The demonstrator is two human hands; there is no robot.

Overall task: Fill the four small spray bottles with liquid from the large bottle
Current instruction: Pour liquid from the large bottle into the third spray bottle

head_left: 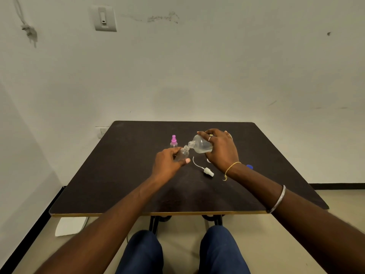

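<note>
Hands tilting clear large bottle (201, 145), mouth against uncapped small bottle (182, 154)

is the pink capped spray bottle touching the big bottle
Apart. The head view shows bare dark table between the pink-capped spray bottle and the mouth of the large bottle.

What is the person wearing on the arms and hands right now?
Both forearms are bare, no sleeves in view. The right hand has a ring on one finger, a thin gold-coloured bracelet at the wrist and a silver bangle further up the forearm. The left hand wears nothing; its thumbnail looks pale pink.
</note>
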